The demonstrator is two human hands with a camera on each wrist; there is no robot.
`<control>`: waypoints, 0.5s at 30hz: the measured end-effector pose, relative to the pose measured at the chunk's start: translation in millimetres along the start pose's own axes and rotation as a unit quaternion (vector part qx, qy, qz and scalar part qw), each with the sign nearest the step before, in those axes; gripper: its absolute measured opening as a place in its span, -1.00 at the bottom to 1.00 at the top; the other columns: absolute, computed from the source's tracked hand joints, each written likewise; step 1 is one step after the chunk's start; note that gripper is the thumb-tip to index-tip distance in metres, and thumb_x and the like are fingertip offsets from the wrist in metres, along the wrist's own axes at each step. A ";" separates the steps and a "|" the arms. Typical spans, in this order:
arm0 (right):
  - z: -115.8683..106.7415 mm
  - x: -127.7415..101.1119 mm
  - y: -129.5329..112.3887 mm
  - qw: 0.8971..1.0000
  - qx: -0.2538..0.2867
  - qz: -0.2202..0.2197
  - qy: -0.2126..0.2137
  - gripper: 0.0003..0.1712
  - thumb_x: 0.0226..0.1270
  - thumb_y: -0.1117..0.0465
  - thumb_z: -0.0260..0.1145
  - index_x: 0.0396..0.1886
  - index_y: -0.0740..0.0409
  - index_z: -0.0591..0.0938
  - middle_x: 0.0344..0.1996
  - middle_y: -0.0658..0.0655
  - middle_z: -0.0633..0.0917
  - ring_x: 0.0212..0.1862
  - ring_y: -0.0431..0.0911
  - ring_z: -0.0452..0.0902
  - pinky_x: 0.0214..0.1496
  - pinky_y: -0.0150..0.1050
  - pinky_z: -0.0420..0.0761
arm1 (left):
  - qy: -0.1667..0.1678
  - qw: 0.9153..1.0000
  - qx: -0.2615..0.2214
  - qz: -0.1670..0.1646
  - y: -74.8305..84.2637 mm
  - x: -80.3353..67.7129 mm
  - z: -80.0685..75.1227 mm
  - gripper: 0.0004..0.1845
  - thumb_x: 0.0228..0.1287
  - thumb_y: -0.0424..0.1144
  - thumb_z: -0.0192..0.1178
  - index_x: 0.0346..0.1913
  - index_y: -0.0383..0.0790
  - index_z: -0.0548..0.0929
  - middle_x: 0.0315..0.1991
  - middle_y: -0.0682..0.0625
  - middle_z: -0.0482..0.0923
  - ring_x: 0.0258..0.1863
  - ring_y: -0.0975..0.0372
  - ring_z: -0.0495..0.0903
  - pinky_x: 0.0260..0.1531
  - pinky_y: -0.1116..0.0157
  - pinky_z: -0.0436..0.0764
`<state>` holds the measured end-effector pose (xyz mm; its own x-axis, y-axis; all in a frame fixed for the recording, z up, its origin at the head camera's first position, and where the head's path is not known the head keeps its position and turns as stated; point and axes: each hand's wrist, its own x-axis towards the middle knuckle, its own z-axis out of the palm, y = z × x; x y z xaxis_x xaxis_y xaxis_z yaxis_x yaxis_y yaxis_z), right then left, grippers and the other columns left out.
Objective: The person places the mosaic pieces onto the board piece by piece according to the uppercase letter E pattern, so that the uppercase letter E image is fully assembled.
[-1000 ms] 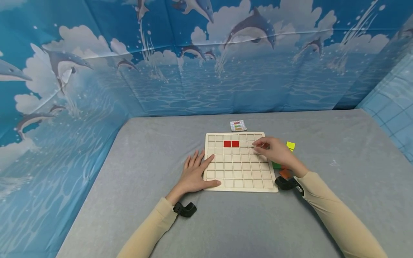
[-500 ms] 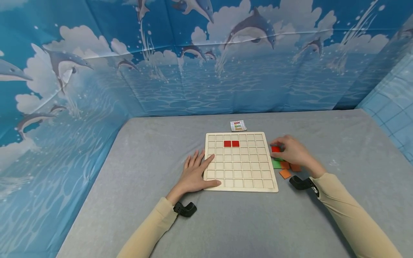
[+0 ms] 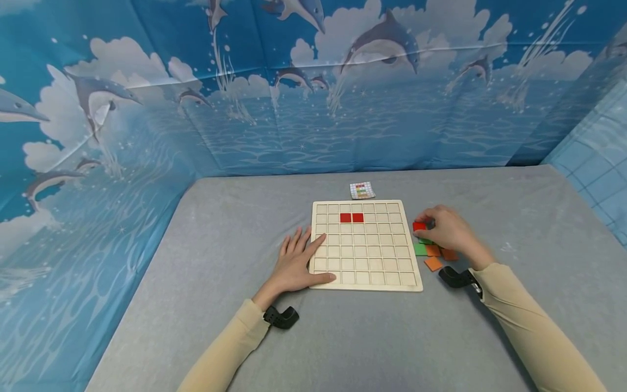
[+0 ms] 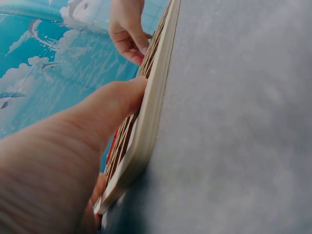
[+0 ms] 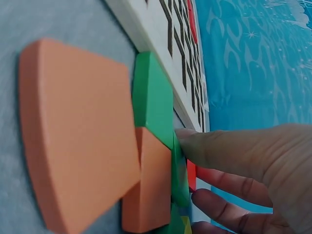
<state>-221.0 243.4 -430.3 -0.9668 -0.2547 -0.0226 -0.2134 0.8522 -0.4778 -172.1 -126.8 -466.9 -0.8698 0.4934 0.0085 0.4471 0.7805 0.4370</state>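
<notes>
The right hand (image 3: 448,230) sits in the middle right of the head view, just beside the right edge of the board (image 3: 364,272). Its fingertips are curled and pinch a small red tile (image 3: 419,226) at the far end of a little pile. The tile is square, so it has no long side, and I cannot tell if it lies flat or is tipped up. Below the hand lie a green tile (image 3: 419,249) and orange tiles (image 3: 433,263) on the grey table (image 3: 196,261) (in the right wrist view they overlap, and the thumb (image 5: 219,148) rests on the green edge). The left hand (image 3: 296,261) lies flat with straight fingers, spread on the table at the board's left edge, thumb on the board's lower left corner. Two red squares (image 3: 351,218) sit side by side in the board's second row, near the top. A small card (image 3: 362,190) lies just past the board's far edge.
</notes>
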 end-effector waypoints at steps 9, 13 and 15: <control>2.2 -1.5 -2.0 1.000 0.002 0.001 0.021 -0.69 0.15 0.17 0.43 -0.19 0.27 0.60 -0.25 0.25 0.59 -0.24 0.09 0.44 -0.21 0.02 0.45 | 0.001 1.000 0.001 -0.002 -1.2 0.5 0.7 -0.01 0.08 0.33 0.20 0.51 0.09 0.04 0.51 -0.09 -0.24 0.46 0.04 -0.37 0.32 0.00 -0.35; 3.7 -3.7 -2.0 0.999 0.011 -0.006 0.031 -0.75 0.17 0.22 0.41 -0.21 0.22 0.58 -0.27 0.22 0.62 -0.29 0.06 0.46 -0.25 0.00 0.45 | 0.001 1.000 0.001 -0.001 -1.1 0.5 1.0 -0.01 0.08 0.34 0.19 0.51 0.10 0.04 0.51 -0.09 -0.25 0.46 0.04 -0.37 0.32 -0.01 -0.36; 4.8 -4.7 -2.6 0.999 0.011 -0.009 0.036 -0.76 0.18 0.23 0.40 -0.20 0.22 0.58 -0.27 0.23 0.63 -0.31 0.06 0.46 -0.27 0.00 0.44 | 0.000 1.000 0.000 -0.001 -1.1 0.4 1.0 -0.01 0.08 0.34 0.19 0.51 0.11 0.03 0.51 -0.09 -0.25 0.46 0.04 -0.38 0.32 -0.01 -0.36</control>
<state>-215.2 240.1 -433.2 -0.9705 -0.2356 0.0501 -0.2290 0.8375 -0.4962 -172.8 -127.0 -468.3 -0.8704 0.4923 0.0075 0.4458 0.7816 0.4364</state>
